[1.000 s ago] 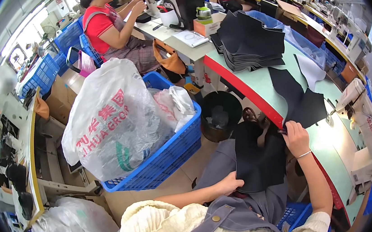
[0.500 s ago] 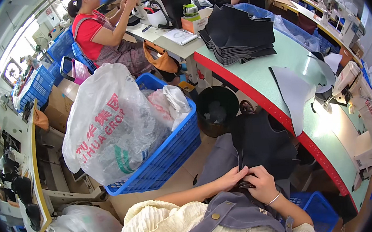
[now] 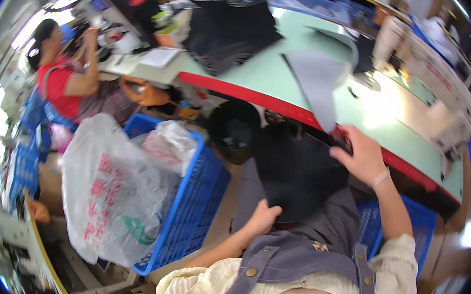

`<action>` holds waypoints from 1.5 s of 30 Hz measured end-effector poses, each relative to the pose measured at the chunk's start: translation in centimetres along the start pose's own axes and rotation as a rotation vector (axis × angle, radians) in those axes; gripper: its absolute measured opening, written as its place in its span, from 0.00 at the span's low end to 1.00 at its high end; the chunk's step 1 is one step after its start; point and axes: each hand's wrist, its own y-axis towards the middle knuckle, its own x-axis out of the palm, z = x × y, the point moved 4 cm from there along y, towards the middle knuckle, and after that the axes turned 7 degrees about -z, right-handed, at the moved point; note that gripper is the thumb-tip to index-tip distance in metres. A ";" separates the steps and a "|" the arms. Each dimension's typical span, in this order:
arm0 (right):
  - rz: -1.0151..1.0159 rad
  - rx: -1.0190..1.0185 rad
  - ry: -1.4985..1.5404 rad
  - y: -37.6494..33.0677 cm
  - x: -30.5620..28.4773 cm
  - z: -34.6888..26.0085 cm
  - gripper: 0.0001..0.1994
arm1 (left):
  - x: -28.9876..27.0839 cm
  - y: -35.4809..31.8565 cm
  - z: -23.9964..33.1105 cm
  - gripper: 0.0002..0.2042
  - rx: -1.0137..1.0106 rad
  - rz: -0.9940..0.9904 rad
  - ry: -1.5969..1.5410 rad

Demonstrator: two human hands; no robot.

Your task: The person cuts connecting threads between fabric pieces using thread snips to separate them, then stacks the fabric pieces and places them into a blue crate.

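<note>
A black sheet of material (image 3: 301, 174) lies across my lap, over grey cloth. At its lower left corner my left hand (image 3: 263, 217) is closed, pinching the edge between thumb and fingers. My right hand (image 3: 364, 157) is raised off the sheet beside the table's red edge, slightly blurred. Its thumb points left, and a small dark thing shows between thumb and curled fingers, too unclear to name. Just beyond that hand, a pale grey cut piece (image 3: 318, 84) with a dark edge hangs over the side of the green-topped table (image 3: 262, 72).
A stack of black pieces (image 3: 229, 35) and a white sewing machine (image 3: 432, 80) stand on the table. Left are a blue basket (image 3: 187, 209) with a white plastic bag (image 3: 116, 188) and a dark bin (image 3: 233, 127). Another blue basket (image 3: 410, 226) sits below right. A person works at far left.
My hands were together at the black sheet's near edge. Now they are apart: the right has risen rightward to the table edge, the left stays on the sheet. The view has swung right.
</note>
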 end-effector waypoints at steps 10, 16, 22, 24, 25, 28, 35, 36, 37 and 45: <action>0.156 -0.432 -0.621 0.5 3.4 4.1 0.10 | 0.5 0.0 0.8 0.16 0.115 -0.127 0.025; 0.161 -0.501 -0.642 1.0 4.7 4.0 0.10 | 1.3 -0.8 1.7 0.15 0.068 -0.103 0.106; -0.026 -0.596 -0.621 2.2 2.9 4.0 0.07 | 0.7 -0.5 1.5 0.23 0.022 -0.132 0.086; -0.019 -0.613 -0.675 2.2 3.5 3.8 0.07 | 0.7 -0.7 1.6 0.23 -0.005 -0.094 0.115; -0.016 -0.631 -0.729 2.1 4.0 3.8 0.07 | 1.0 -0.9 1.8 0.23 -0.020 -0.077 0.128; 0.041 -0.657 -0.808 1.9 4.7 3.3 0.06 | 1.7 -1.2 2.2 0.16 0.014 -0.031 0.134; -0.170 -0.414 -0.399 4.6 3.0 2.9 0.14 | 0.3 -0.1 1.0 0.18 0.120 -0.064 0.018; -0.166 -0.418 -0.398 5.7 2.6 2.9 0.14 | -0.1 0.1 0.7 0.19 0.109 -0.094 0.010; -0.283 -0.383 -0.409 7.0 2.3 3.4 0.17 | -0.1 0.3 0.5 0.21 0.096 -0.132 0.007; -0.406 -0.502 -0.611 12.0 3.3 4.6 0.08 | -0.4 0.6 0.2 0.22 0.057 -0.165 -0.025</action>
